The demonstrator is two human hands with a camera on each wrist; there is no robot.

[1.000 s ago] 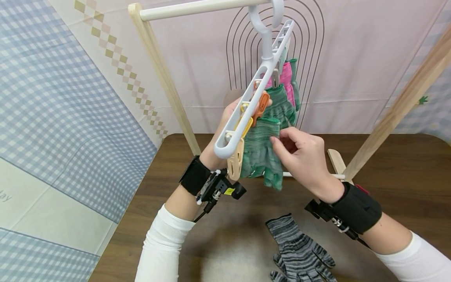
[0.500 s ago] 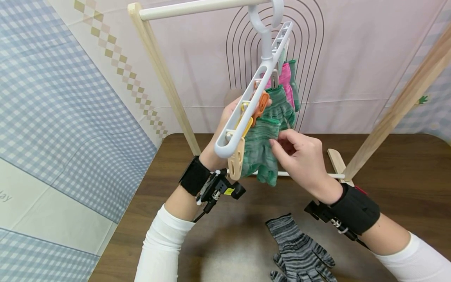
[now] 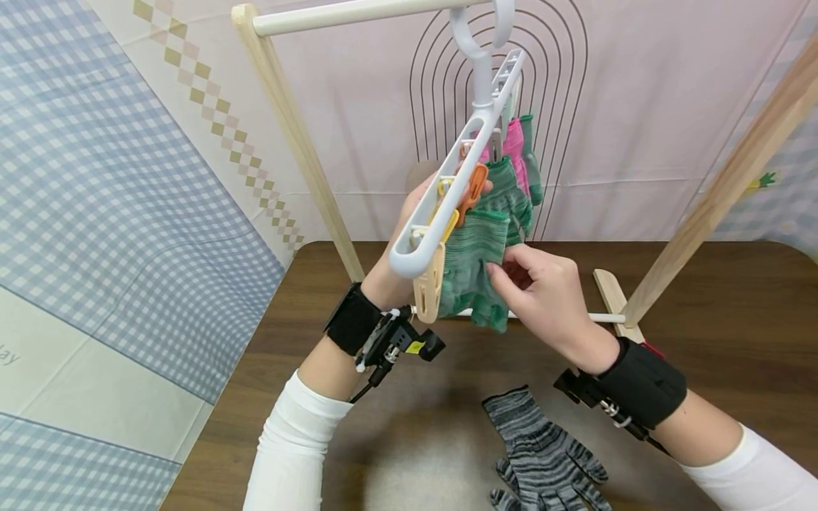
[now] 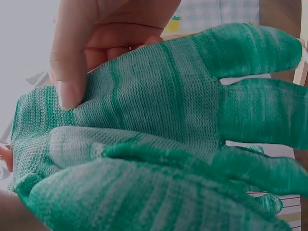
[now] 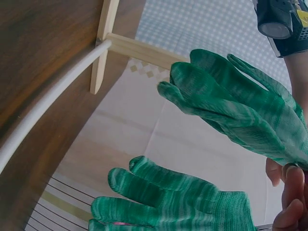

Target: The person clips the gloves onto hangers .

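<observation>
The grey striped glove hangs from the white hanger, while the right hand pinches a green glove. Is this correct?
Not quite: the grey striped glove lies on the table, as the head view shows. The right hand does pinch a green glove.

The head view looks forward and down from above a brown wood-grain counter [image 3: 735, 298]. Close up, the left-wrist view faces rightward onto a streaked green knit glove [image 4: 154, 91]; the right-wrist view, farther back, faces left. Both lie sideways; all three share the glove.
</observation>
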